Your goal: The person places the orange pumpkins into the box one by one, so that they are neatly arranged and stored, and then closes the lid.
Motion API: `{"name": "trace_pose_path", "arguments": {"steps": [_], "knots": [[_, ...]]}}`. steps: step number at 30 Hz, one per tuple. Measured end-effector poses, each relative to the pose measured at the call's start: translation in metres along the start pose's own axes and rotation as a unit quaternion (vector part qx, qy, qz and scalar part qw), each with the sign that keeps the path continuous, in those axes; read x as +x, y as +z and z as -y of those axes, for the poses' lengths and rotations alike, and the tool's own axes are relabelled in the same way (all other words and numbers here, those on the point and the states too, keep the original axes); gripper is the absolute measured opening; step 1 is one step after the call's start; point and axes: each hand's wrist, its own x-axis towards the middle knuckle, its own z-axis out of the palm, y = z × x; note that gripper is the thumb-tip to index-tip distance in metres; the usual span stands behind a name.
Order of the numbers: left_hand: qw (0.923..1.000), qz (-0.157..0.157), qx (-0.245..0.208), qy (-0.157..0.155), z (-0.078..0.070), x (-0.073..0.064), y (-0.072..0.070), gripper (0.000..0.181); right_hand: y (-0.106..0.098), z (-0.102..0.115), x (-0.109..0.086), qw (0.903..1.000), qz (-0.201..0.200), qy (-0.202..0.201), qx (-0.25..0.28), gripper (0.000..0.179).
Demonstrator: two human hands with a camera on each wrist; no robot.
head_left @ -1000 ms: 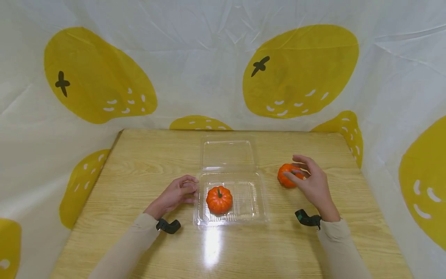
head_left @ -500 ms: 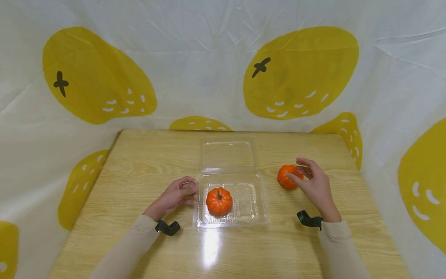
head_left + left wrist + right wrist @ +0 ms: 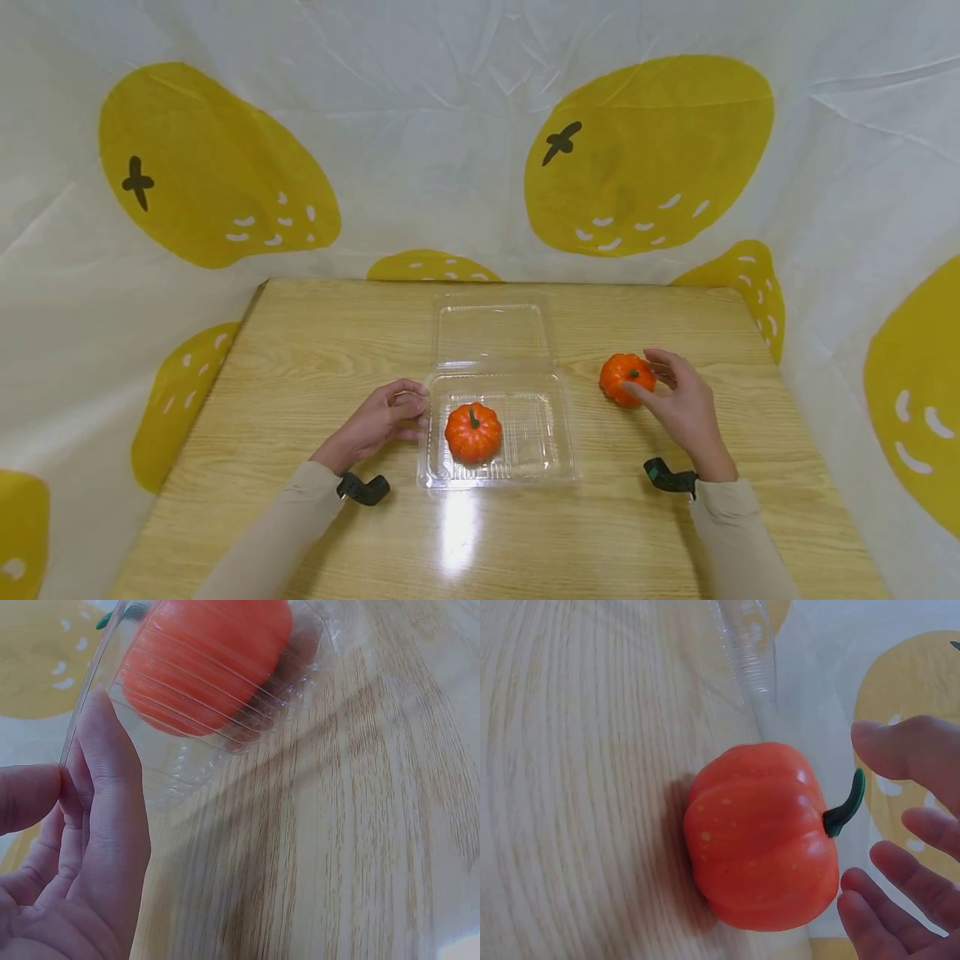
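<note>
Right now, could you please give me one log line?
left hand: pinches clear container; right hand: near tabletop pumpkin; other pumpkin: inside container; lid: open

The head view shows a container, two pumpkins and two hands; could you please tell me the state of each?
Clear plastic hinged container: open, lid folded back.
Orange ribbed pumpkin with green stem, inside: upright in the container's left half.
Orange ribbed pumpkin with green stem, outside: upright on the wood-grain table, not gripped.
Left hand: pinching the container's left rim.
Right hand: holding nothing, fingers apart beside the outside pumpkin.
</note>
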Motion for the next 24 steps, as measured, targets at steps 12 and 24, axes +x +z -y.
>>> {"name": "trace_pose_path", "arguments": {"steps": [12,24], "knots": [[1.0,0.0,-0.001,-0.001,0.002,0.002,0.0,0.034,0.0,-0.01,-0.002,0.9995,0.002,0.029,-0.007,0.068],[1.0,-0.006,0.001,-0.004,0.0,0.004,-0.001,0.027,0.005,-0.017,-0.004,0.9982,0.021,0.057,0.006,0.075]]}}
